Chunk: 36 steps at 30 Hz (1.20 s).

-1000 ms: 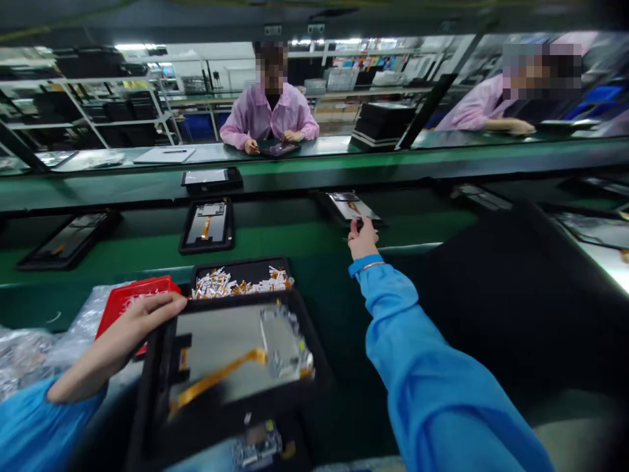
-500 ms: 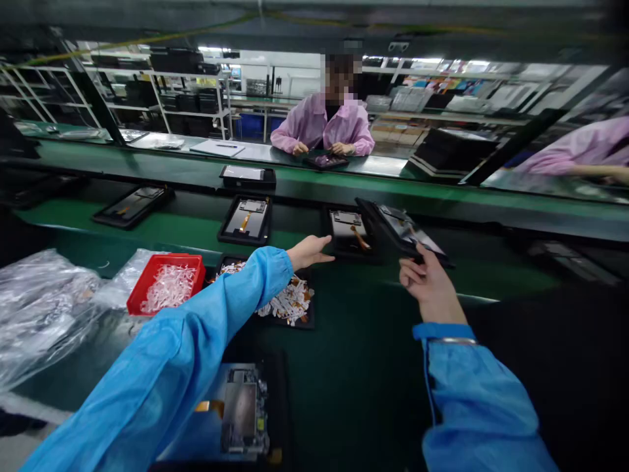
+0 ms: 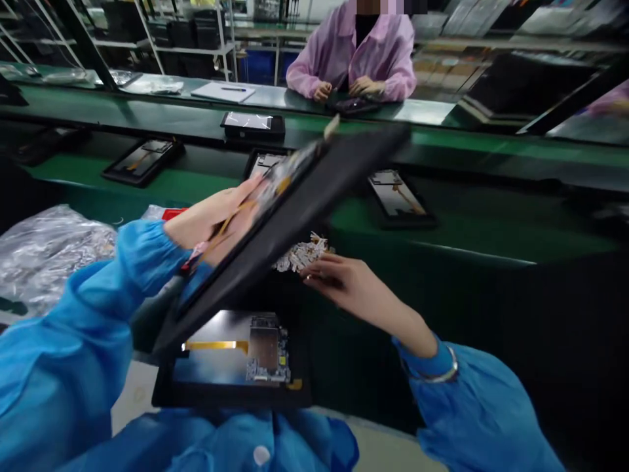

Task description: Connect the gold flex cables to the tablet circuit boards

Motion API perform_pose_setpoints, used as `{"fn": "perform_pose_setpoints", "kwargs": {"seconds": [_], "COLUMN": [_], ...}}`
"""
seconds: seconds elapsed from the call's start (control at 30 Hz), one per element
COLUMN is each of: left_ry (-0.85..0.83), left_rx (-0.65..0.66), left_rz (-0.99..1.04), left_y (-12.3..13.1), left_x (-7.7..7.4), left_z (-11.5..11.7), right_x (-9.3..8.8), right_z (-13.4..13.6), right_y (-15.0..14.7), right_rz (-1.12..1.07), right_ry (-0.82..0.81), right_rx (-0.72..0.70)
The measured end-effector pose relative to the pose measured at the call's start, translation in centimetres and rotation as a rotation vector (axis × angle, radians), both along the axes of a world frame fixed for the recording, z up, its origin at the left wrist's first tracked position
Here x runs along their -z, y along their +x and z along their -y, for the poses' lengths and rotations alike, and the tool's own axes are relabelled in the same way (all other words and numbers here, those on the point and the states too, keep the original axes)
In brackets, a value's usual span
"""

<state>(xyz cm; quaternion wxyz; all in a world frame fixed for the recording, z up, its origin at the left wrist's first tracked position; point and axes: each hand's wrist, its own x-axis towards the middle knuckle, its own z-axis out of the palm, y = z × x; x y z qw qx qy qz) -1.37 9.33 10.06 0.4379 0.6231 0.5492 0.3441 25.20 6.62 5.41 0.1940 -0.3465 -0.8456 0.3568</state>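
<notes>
A black tray carrying a tablet-like assembly is tilted steeply in front of me, blurred by motion. My left hand grips it from the left side, its fingers partly hidden. Lower and to the right, my right hand has its fingers closed together at the edge of a pile of small white and orange pieces. What it pinches, if anything, is hidden. Below the raised tray, another opened tablet with a circuit board and an orange ribbon cable lies flat in its own black tray.
More trays with tablets lie on the green bench, at left and right; one behind is partly covered. Clear plastic bags lie at left, near a mostly hidden red bin. Opposite sits a co-worker in pink.
My left hand, earlier reaching out open, now holds a raised, tilted tray. My right hand has let go of its tray and moved down-left to the small pieces. The view has tipped downward.
</notes>
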Motion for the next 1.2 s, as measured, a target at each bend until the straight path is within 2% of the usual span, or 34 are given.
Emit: {"fn": "perform_pose_setpoints", "kwargs": {"seconds": [0.07,0.13,0.23,0.33,0.47,0.67,0.83,1.0,1.07,1.2], "left_ry": [-0.070,-0.098,-0.048,0.068,0.250,0.375,0.389,0.380,0.376,0.376], "left_rx": [0.146,0.305,0.464,0.507,0.506,0.477,0.392,0.330,0.296,0.242], "left_rz": [-0.139,-0.228,-0.345,-0.460,-0.584,-0.637,-0.579,-0.487,-0.442,-0.303], "left_y": [-2.5,-3.0,-1.2,0.8,0.9,-2.5,-4.5,-4.6,-4.2,-2.4], "left_x": [1.1,2.8,5.9,7.8,7.7,7.3,7.6,7.2,7.0,6.7], "left_z": [3.0,5.6,8.1,9.4,10.4,11.2,11.0,10.1,9.5,8.5], "right_x": [0.9,1.6,2.2,2.5,3.5,4.6,4.0,3.0,2.3,1.2], "right_z": [-1.7,-3.2,-4.3,-4.2,-3.8,-4.0,-3.9,-3.9,-3.4,-1.0], "right_y": [-0.9,-2.0,-4.3,-6.9,-10.1,-13.1,-12.4,-10.0,-8.8,-6.9], "right_rz": [0.041,0.061,0.093,0.112,0.114,0.168,0.209,0.152,0.012,-0.396], "right_ry": [0.038,0.005,-0.030,-0.034,0.052,0.149,0.161,0.111,-0.003,-0.560], "right_rx": [0.046,0.046,0.012,-0.017,-0.001,-0.057,-0.076,-0.035,-0.013,0.070]}}
